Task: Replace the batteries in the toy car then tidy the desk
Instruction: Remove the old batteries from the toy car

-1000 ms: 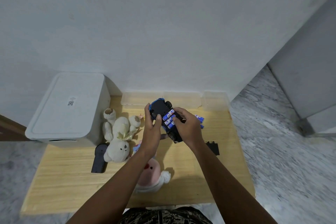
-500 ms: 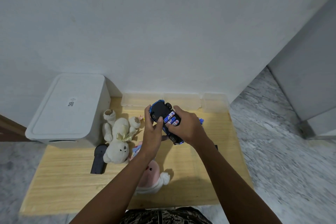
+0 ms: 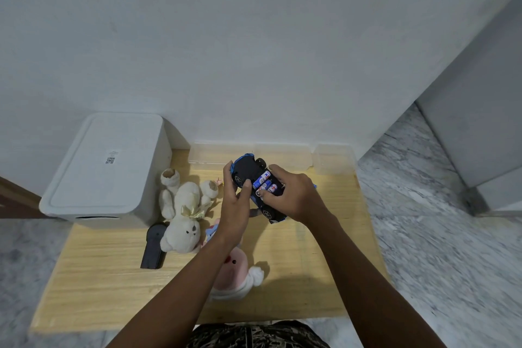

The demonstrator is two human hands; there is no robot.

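The blue and black toy car (image 3: 246,169) is held upside down above the wooden desk (image 3: 113,285). Its open battery bay shows blue and white batteries (image 3: 264,181) lying side by side. My left hand (image 3: 236,206) grips the car's left side, thumb on the underside next to the bay. My right hand (image 3: 293,195) clasps the car's right side, with its fingertips pressing on the batteries. The rear of the car is hidden under my right palm. A black battery cover (image 3: 154,246) lies on the desk at the left.
A white lidded bin (image 3: 104,167) stands at the back left. A cream plush bear (image 3: 183,206) and a pink plush toy (image 3: 234,274) lie on the desk. Clear plastic boxes (image 3: 333,161) line the wall. Marble floor lies to the right.
My right hand has slid further over the car and its fingertips now press on the batteries. The small black part near my right wrist is now hidden by my arm.
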